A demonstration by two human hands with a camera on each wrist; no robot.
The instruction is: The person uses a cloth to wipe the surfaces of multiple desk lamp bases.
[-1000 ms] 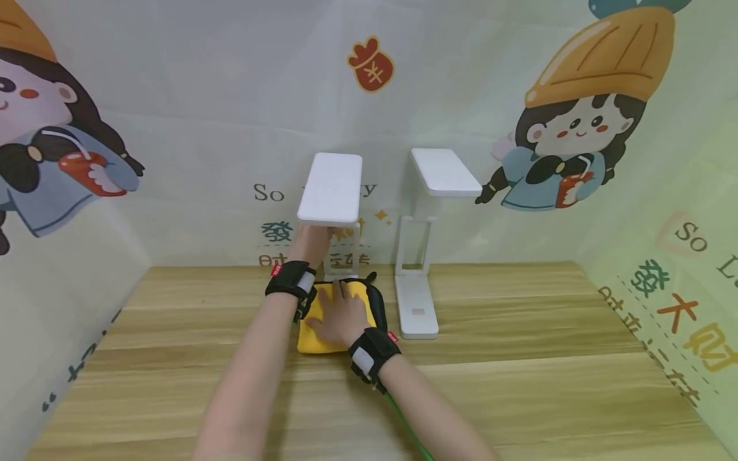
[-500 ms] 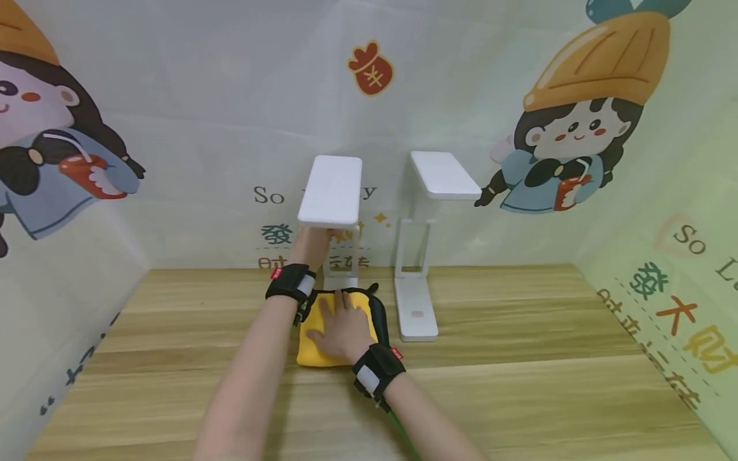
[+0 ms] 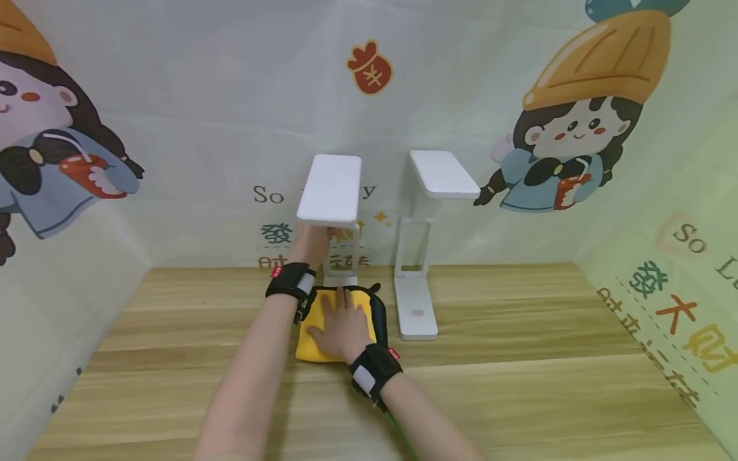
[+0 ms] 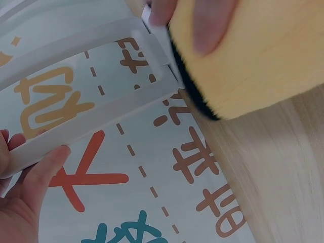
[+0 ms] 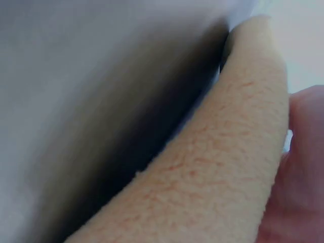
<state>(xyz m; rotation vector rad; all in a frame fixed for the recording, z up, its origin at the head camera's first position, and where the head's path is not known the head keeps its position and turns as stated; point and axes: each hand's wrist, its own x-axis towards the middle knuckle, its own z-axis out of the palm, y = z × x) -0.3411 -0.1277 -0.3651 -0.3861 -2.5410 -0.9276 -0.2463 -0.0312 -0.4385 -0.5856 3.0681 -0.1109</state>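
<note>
In the head view two white folding desk lamps stand side by side. My left hand is partly hidden behind the head of the left lamp. The left wrist view shows that left hand gripping one bar of the lamp's frame between thumb and fingers. My right hand lies flat, fingers spread, on a yellow cloth with dark edging. This cloth covers most of the left lamp's base. Close up in the right wrist view, the fuzzy cloth fills the middle.
The right lamp stands just beside the cloth. Behind both lamps hangs a printed backdrop with cartoon figures and lettering. The wooden tabletop spreads to both sides. A green cable runs from the right wristband.
My right hand and the cloth slid toward me along the lamp base, then shifted slightly back away. The left hand keeps its hold on the lamp frame.
</note>
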